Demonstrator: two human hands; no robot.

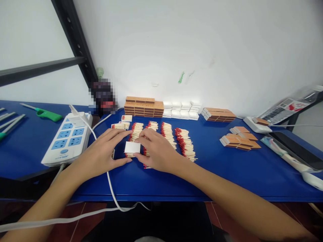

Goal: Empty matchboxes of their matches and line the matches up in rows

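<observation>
Head view, looking down on a blue counter [227, 168] set against a white wall.

Right hand [157, 151]: grip closed on a small white box [132, 147], thumb under its lower right corner, forefinger curled over its top right edge. The box is held flat, broad face up, just above the near end of the match rows.

Left hand [101, 153]: forefinger reaches out above the box, thumb lies below it, so the hand brackets the box's left side. Whether this grip actually presses on the box, I cannot tell.

Under and behind the hands: loose red-tipped matches [185, 143] laid in four rows side by side, running away from the person. The two left rows are partly covered by the hands.

Just beyond the left fingertips: a few open trays filled with matches [126, 118].

Along the wall, left to right: a stack of brown sleeves [143, 107], touching a stack of white trays [181, 110], then a lower brown stack [219, 115] standing a little apart.

Right of the rows, well apart from them: a loose pile of closed matchboxes [239, 138].

Left of the hands: a white power strip [67, 137] with blue sockets; its white cable [111, 188] passes under the left wrist and hangs off the counter's front edge.

Far left: a green lighter [46, 114].

Far right edge: a dark phone [295, 148], face up.
</observation>
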